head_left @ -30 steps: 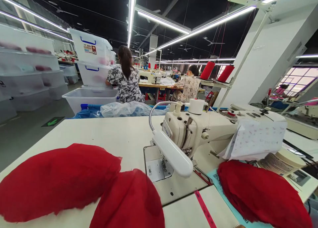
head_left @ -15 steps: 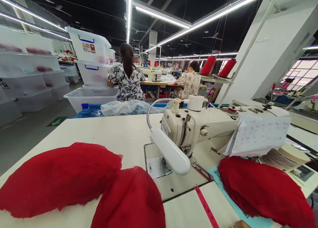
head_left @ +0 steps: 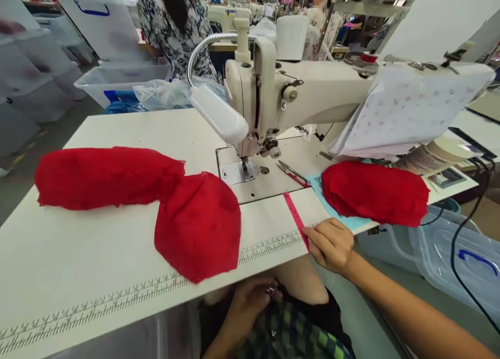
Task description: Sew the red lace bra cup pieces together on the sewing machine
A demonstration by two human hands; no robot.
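Observation:
My right hand (head_left: 330, 244) rests on the front edge of the white sewing table (head_left: 117, 255), fingers curled, fingertips at the near end of a pink strip (head_left: 295, 215). Whether it pinches the strip is unclear. My left hand (head_left: 250, 301) is below the table edge in my lap, fingers bent against dark cloth, a ring showing. A red fabric piece (head_left: 199, 223) lies just left of the strip, a longer red pile (head_left: 105, 176) further left. Another red pile (head_left: 375, 192) sits on a light blue sheet (head_left: 336, 215) to the right of my right hand.
A cream sewing machine (head_left: 312, 93) with a gooseneck lamp (head_left: 219, 114) stands behind; red-handled snips (head_left: 292, 174) lie by its needle plate (head_left: 242, 171). Patterned paper (head_left: 410, 109) hangs off the machine. A clear bin (head_left: 449, 249) sits on the floor right. A person (head_left: 175, 25) works beyond the table.
The view has tipped down and closer to the table. Both my hands have come into sight, the right on the table edge by the pink strip, the left in my lap.

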